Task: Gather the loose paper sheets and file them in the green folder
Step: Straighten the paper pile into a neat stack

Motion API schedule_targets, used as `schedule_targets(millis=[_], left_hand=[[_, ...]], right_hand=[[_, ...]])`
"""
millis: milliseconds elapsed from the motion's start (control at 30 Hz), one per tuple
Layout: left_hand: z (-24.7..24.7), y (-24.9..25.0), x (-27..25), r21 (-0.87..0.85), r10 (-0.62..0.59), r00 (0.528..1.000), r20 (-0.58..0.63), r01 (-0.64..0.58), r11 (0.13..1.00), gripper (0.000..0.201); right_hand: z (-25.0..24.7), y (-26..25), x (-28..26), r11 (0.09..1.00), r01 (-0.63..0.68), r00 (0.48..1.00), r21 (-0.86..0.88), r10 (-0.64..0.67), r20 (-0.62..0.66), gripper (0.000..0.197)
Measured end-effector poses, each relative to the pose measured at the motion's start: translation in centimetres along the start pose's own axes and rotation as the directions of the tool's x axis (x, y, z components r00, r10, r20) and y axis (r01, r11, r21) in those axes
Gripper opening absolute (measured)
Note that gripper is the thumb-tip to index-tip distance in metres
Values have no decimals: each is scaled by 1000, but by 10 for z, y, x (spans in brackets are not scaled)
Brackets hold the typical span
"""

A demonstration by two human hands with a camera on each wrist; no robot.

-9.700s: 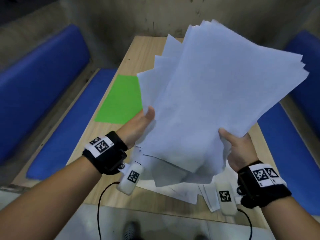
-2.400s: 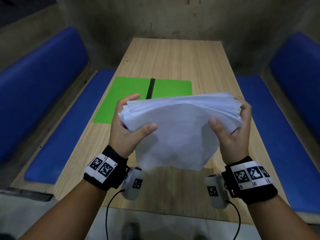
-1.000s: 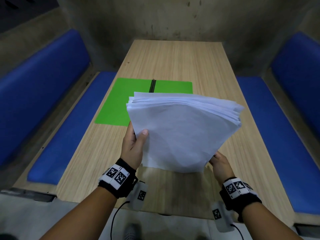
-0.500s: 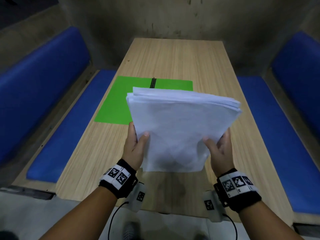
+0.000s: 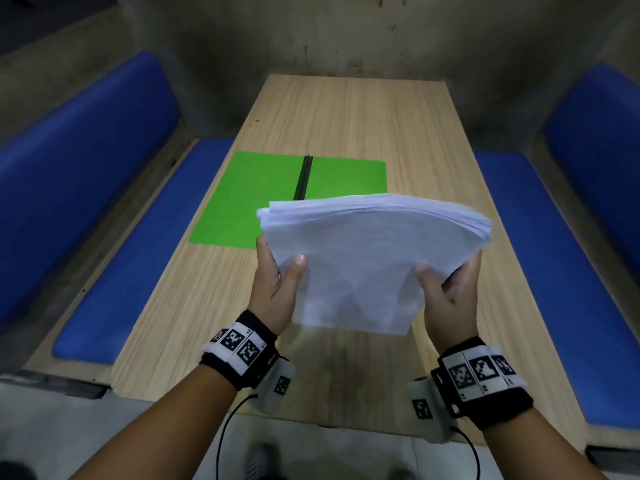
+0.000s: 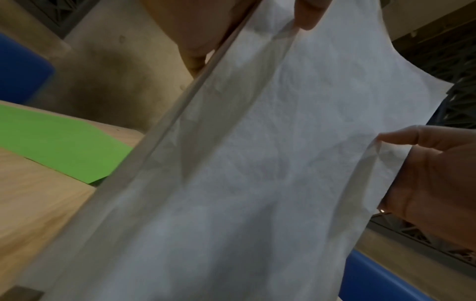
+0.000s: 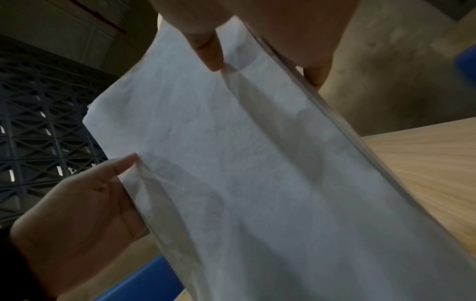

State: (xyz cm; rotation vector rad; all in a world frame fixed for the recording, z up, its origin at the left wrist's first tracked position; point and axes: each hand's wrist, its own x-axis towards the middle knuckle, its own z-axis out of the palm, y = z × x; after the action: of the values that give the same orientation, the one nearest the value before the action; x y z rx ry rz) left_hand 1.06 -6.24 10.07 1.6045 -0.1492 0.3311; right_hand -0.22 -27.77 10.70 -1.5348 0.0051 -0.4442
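A thick stack of white paper sheets [image 5: 363, 258] is held above the wooden table [image 5: 346, 112], bowed upward across its top edge. My left hand [image 5: 277, 282] grips its left side, thumb on the near face and fingers behind. My right hand [image 5: 446, 289] grips the right side the same way. The green folder [image 5: 249, 199] lies open and flat on the table behind the stack, with a black spine strip [image 5: 304, 176] down its middle; the stack hides its near right part. The left wrist view shows the sheets [image 6: 257, 163] and the folder [image 6: 59, 142]; the right wrist view shows the sheets [image 7: 257, 173].
Blue padded benches [image 5: 114, 258] [image 5: 540, 271] run along both long sides of the table, with blue backrests above them. A bare concrete wall [image 5: 346, 36] closes the far end. Bare wood lies beyond the folder and under the stack.
Loose fanned sheets have been squared into one stack. Over the last second my right hand moved from under the stack's bottom to its right side, and the stack now bows upward.
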Motion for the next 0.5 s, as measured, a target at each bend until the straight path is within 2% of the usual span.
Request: schedule_targets(millis=[167,300,433,500], left_hand=[[5,5,2,9,9,1000,-5,-9,1000,37],[2,11,10,5,43,996,-83,-43,999,36],[6,23,14,46,97,990,-104,-93,995,68],[6,36,20,180,233,957,-171,-202,963,84]], right_hand=[[5,-4,4,999,11,999,-49,-9,31,59],[0,-8,11,999,28,1000,-31,-28,0,55],[1,-3,14,997,-12,999,-81,15,41,55],[0,0,15,997,-42,998,-63,45,38,52]])
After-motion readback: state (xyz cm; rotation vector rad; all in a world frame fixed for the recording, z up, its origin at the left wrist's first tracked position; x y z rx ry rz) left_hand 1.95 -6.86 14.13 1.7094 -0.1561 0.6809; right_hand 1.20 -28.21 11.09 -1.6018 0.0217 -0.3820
